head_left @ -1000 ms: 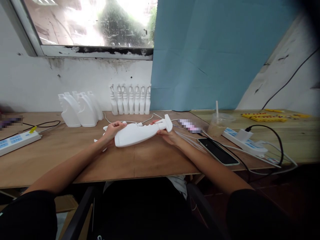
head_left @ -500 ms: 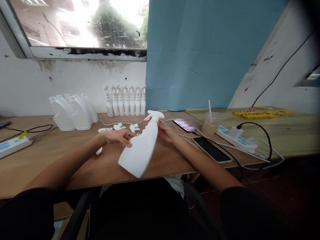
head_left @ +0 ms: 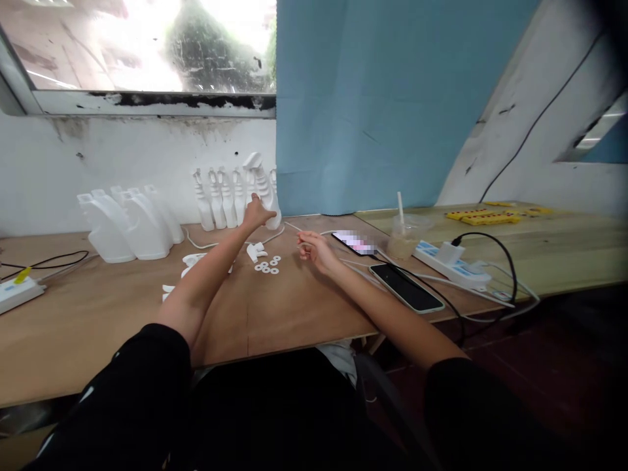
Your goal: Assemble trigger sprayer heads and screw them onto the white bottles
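At the back of the table, my left hand (head_left: 256, 214) is closed around a white spray bottle (head_left: 265, 191), which leans slightly among a row of similar white spray bottles (head_left: 226, 201) against the wall. Above the tabletop, nearer to me, my right hand (head_left: 318, 252) hovers with loosely bent fingers that are apart; nothing shows in it. Between the two forearms lie several small white rings (head_left: 266, 267) and a white trigger piece (head_left: 256, 251). More white pieces (head_left: 192, 261) lie partly hidden behind my left forearm.
Several white jugs without caps (head_left: 142, 226) stand at the left. To the right are a lit phone (head_left: 353, 242), a dark phone (head_left: 407, 288), a plastic cup with a straw (head_left: 402, 243) and a power strip (head_left: 454, 265) with cables. Yellow pieces (head_left: 483, 217) lie farther right.
My left hand has carried the spray bottle from in front of me to the row at the back, now upright. My right hand has let go of it. The rings have come into view.
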A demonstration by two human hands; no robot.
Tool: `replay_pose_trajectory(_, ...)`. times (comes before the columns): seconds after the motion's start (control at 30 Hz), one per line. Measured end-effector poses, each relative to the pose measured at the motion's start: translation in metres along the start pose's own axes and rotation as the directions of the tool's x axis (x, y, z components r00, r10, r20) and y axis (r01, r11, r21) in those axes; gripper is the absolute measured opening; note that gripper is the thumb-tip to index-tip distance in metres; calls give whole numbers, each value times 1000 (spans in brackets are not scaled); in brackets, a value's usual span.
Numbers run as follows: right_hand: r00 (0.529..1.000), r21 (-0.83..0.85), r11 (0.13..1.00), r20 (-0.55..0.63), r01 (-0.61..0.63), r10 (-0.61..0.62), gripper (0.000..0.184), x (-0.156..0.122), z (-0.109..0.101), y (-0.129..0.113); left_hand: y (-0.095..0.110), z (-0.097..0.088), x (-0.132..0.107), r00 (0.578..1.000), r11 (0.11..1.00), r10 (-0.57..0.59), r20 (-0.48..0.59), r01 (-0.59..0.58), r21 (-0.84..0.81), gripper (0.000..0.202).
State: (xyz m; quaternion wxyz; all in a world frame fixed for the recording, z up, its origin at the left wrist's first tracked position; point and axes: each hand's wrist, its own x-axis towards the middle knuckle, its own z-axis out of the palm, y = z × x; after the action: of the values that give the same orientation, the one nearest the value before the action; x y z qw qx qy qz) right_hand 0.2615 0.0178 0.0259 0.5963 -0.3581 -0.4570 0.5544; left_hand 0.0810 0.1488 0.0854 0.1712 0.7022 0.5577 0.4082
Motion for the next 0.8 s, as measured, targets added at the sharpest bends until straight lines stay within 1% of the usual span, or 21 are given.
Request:
replay_pose_trajectory(0.07, 1000, -37, 999, 6, 16, -16, 29, -1, 3, 0, -1, 14, 11, 999, 994, -29, -43, 33, 105, 91)
replay_pose_trajectory(0.13, 999, -83, 996, 4, 41, -41, 28, -3, 4, -1, -3, 26, 18, 996, 982, -69, -64, 79, 170, 97)
replay_pose_trajectory(0.23, 997, -127, 989, 29, 74, -71, 27, -5, 7, -3, -8, 40, 23, 990, 973, -123, -72, 135, 186, 97)
replay_pose_trajectory(0.33, 994, -123, 989, 80, 81, -71, 26, -8, 10, -4, -13, 51, 25, 984, 968, -160, -80, 173, 183, 94)
replay_pose_trajectory(0.53, 986, -120, 987, 140, 106, -88, 23, -12, 15, -7, -19, 61, 31, 978, 963, -196, -65, 205, 176, 95)
replay_pose_trajectory(0.67, 985, -130, 985, 144, 111, -92, 21, -12, 15, -9, -17, 65, 33, 980, 969, -199, -1, 197, 146, 100)
replay_pose_trajectory(0.8, 987, -138, 986, 140, 95, -75, 20, -10, 14, -9, -16, 68, 27, 976, 973, -208, 61, 200, 116, 100)
